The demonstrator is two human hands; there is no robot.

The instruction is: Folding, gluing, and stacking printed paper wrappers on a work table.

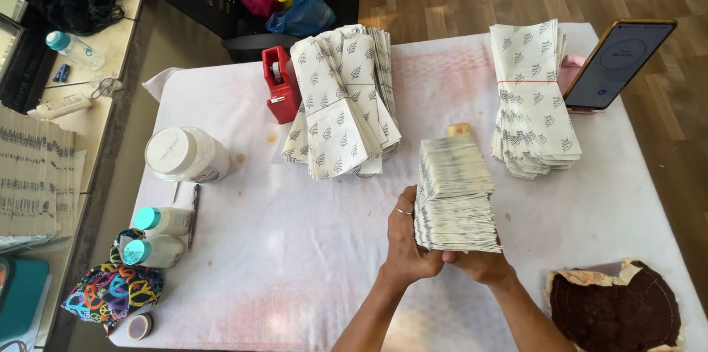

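Left hand (404,237): grip wrapped around the left edge of the paper stack (453,193), centre frame.
Right hand (479,262): grip cupped under the stack's near end, fingers hidden.
Stack: squared upright on the counter (295,263).
Done: banded bundle (532,97), upper right.
Left: loose fanned pile (343,101), upper centre, beside red tape dispenser (280,83).

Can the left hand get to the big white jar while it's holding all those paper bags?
Probably not yet: the left hand is busy gripping the stack of bags. The cloth between it and the white jar looks bare.
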